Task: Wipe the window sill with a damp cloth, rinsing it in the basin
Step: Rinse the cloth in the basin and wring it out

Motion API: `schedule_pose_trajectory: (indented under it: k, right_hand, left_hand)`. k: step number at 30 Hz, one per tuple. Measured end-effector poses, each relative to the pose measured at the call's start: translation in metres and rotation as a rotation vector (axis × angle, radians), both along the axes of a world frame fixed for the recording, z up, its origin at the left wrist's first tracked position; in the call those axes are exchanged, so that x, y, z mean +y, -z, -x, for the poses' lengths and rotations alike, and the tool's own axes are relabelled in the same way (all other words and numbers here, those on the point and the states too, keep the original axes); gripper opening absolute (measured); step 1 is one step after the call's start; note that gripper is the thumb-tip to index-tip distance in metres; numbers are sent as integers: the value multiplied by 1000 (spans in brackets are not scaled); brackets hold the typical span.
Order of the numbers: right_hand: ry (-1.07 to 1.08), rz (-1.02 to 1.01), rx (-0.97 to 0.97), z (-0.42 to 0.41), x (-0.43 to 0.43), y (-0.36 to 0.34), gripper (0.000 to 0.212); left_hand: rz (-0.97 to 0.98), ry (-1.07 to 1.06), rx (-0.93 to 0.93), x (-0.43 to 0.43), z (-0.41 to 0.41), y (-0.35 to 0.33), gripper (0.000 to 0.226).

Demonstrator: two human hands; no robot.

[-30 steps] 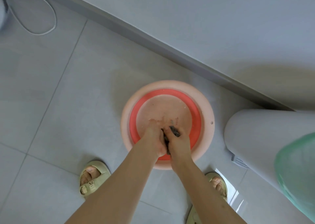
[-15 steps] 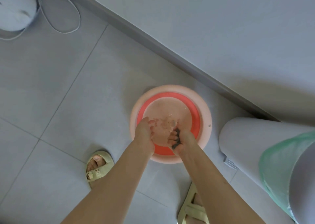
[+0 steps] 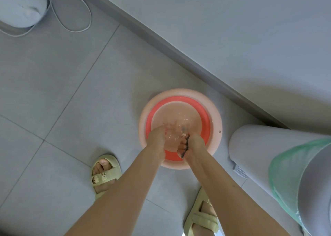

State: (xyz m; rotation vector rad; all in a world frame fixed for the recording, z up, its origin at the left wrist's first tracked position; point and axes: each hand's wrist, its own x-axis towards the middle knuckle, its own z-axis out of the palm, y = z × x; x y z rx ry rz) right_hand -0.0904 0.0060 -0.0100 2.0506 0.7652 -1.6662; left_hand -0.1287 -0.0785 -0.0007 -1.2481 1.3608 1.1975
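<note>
A round pink basin point(image 3: 217, 121) with a red inner wall stands on the grey tiled floor and holds rippling water. Both my hands are over its near side. My right hand point(image 3: 192, 145) grips a dark grey cloth point(image 3: 185, 146), squeezed small so only dark strips show between the fingers. My left hand point(image 3: 156, 137) hangs apart from it to the left, fingers pointing down toward the water and holding nothing. The window sill is out of view.
A grey skirting point(image 3: 161, 38) and wall run diagonally behind the basin. A white cylindrical appliance point(image 3: 259, 151) stands right of it, with green fabric point(image 3: 290, 178) in front. A white device point(image 3: 19, 4) with a looped cable point(image 3: 78, 11) sits top left. My sandalled feet point(image 3: 104, 174) flank the basin.
My hands, pressed together on the cloth a second ago, have come apart. The left hand has let go and the right hand alone keeps the cloth. The camera has pulled back.
</note>
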Motion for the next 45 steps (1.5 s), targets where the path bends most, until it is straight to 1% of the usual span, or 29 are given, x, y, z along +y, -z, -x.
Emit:
schedule_pose_trajectory:
  k: [3, 6, 8, 9, 10, 12, 14, 16, 18, 19, 20, 21, 23, 24, 25, 26, 27, 28, 29, 31, 33, 34, 35, 36, 37, 39, 41, 43, 45]
  right_hand:
    - [2, -13, -15, 4, -1, 0, 34]
    - [30, -46, -45, 8, -1, 2, 28]
    - [184, -23, 5, 9, -1, -2, 28]
    - [250, 3, 50, 11, -1, -7, 30]
    - [237, 18, 87, 10, -1, -12, 34]
    - [34, 30, 120, 7, 3, -29, 45]
    - [-203, 9, 118, 1, 7, -49, 51]
    - [-554, -125, 103, -6, 9, -66, 49]
    - [-927, -278, 115, -15, 14, -79, 48]
    - [-1018, -344, 118, -17, 18, -87, 48]
    - [-1074, -380, 131, -17, 23, -97, 47]
    - [-1038, -384, 179, -16, 28, -108, 47]
    - [-896, -293, 279, -16, 37, -135, 46]
    - [-929, -274, 301, -18, 40, -148, 46]
    - [-1033, -297, 308, -20, 42, -160, 44]
    - [-1135, -350, 294, -25, 42, -170, 41]
    - [-1164, -445, 308, -29, 41, -179, 39]
    - [-1132, -445, 353, -32, 39, -194, 36]
    - [-1034, -423, 446, -34, 39, -211, 31]
    - [-824, -316, 528, -39, 42, -248, 13]
    - [-698, -226, 528, -47, 49, -284, 47]
    - [-644, -199, 527, -53, 53, -304, 57]
    - [-613, -192, 538, -59, 56, -324, 61]
    - [-597, -184, 543, -67, 58, -348, 59]
    - [-581, -193, 550, -75, 61, -370, 53]
    - [-566, -274, 530, -97, 63, -420, 33]
    - [-538, -387, 513, -125, 65, -472, 21]
    - [-521, -541, 493, -158, 68, -528, 18]
    - [-516, -715, 457, -198, 72, -579, 17]
  left_hand:
    - [14, 71, 0, 4, -4, 1, 30]
    - [19, 214, -20, 6, -6, -4, 27]
    - [-21, 298, -62, 7, -8, -11, 19]
    - [-59, 313, -79, 7, -10, -15, 20]
    - [-105, 303, -81, 8, -12, -18, 24]
    - [-194, 235, -70, 11, -16, -26, 31]
    - [-180, 214, -48, 14, -19, -36, 28]
    - [-113, 282, 20, 14, -18, -45, 26]
    - [-46, 338, 81, 13, -15, -57, 17]
    - [-14, 342, 108, 12, -13, -64, 14]
    - [21, 346, 137, 11, -10, -72, 9]
    - [60, 350, 172, 10, -6, -80, 6]
    - [131, 357, 243, 10, -1, -95, 10]
    - [156, 371, 275, 10, 1, -104, 17]
    - [181, 392, 299, 11, 2, -111, 23]
    - [197, 411, 320, 14, 2, -121, 28]
    - [204, 424, 339, 17, 3, -132, 31]
    - [204, 434, 355, 21, 3, -145, 32]
    - [194, 442, 371, 25, 5, -160, 32]
    - [150, 495, 391, 31, 5, -195, 25]
    - [78, 597, 422, 34, 3, -233, 16]
    - [50, 664, 434, 34, 1, -253, 9]
    - [27, 749, 445, 35, 0, -272, 8]
    - [-2, 837, 455, 35, -3, -292, 16]
    - [-35, 916, 461, 37, -5, -313, 21]
    - [-106, 1047, 454, 41, -13, -358, 23]
    - [-211, 1080, 424, 47, -24, -401, 20]
    - [-335, 1093, 393, 61, -38, -443, 17]
    - [-441, 1106, 402, 83, -58, -483, 16]
